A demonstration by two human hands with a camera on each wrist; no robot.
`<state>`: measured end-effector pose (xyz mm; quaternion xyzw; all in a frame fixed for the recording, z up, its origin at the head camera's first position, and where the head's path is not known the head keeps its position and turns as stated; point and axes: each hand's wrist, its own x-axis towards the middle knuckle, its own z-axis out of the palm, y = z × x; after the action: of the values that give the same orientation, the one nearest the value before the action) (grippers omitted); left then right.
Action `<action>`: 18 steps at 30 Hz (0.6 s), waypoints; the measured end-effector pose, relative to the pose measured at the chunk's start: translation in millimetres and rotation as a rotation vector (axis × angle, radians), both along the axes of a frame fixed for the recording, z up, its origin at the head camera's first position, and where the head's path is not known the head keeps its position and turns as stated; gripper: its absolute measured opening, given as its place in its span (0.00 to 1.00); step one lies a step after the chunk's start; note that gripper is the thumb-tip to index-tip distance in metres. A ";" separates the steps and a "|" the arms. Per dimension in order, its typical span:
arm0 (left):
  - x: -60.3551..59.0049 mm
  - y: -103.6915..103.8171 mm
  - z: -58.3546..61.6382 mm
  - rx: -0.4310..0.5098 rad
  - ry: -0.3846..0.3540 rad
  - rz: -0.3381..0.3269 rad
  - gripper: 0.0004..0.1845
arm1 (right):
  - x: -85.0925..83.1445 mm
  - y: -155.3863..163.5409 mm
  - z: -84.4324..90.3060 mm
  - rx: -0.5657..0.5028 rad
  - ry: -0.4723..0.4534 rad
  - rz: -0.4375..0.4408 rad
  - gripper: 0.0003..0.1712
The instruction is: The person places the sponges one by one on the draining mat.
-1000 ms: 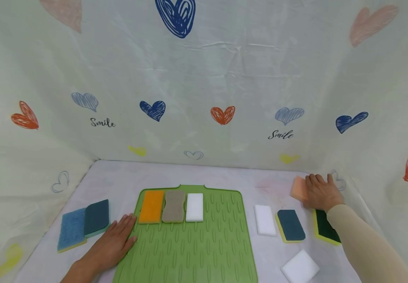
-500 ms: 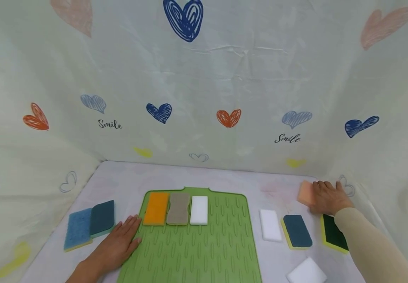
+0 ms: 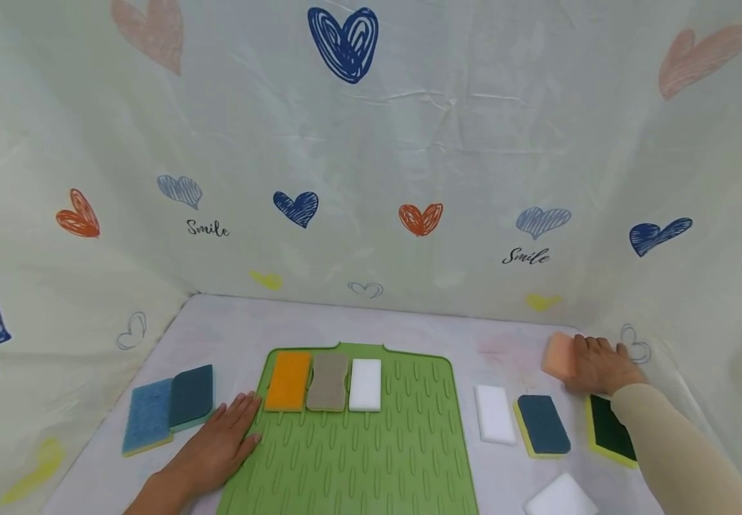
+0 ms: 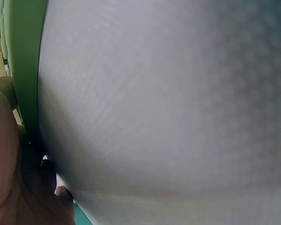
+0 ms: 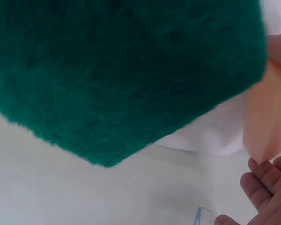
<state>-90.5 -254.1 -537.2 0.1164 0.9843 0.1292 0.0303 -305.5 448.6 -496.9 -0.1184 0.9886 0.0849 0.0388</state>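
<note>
While the left hand (image 3: 219,447) lies flat, fingers relaxed, on the green mat's (image 3: 358,458) edge, the right hand (image 3: 599,366) grasps a peach sponge (image 3: 559,355).

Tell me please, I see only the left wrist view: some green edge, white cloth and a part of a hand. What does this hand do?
Observer: The left hand lies flat, fingers straight, on the left edge of a green mat.
Operator: Is something on that mat?
Observer: Three sponges in a row along its far edge: an orange sponge, a grey-brown sponge and a white sponge.
Operator: And the other hand?
Observer: The right hand holds a peach sponge at the far right of the table, its fingers round it.
Operator: What lies near it?
Observer: A dark green sponge with a yellow edge lies under the forearm.
</note>
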 end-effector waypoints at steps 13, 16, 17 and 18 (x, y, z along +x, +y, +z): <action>-2.6 0.3 2.0 0.012 -0.025 -0.007 0.36 | 4.4 -21.7 18.3 -0.012 0.167 0.078 0.49; -2.0 1.1 2.2 0.013 -0.022 -0.016 0.36 | 5.6 -31.5 20.0 0.017 0.186 0.092 0.50; -1.9 1.4 2.3 0.017 -0.025 -0.017 0.36 | 6.1 -34.5 20.1 0.024 0.191 0.097 0.50; -2.0 1.7 2.3 0.018 -0.026 -0.019 0.36 | 6.6 -37.4 20.2 0.027 0.199 0.105 0.50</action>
<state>-92.5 -252.5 -534.9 0.1241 0.9815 0.1393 0.0433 -298.9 411.2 -476.7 -0.1603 0.9788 0.1117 -0.0623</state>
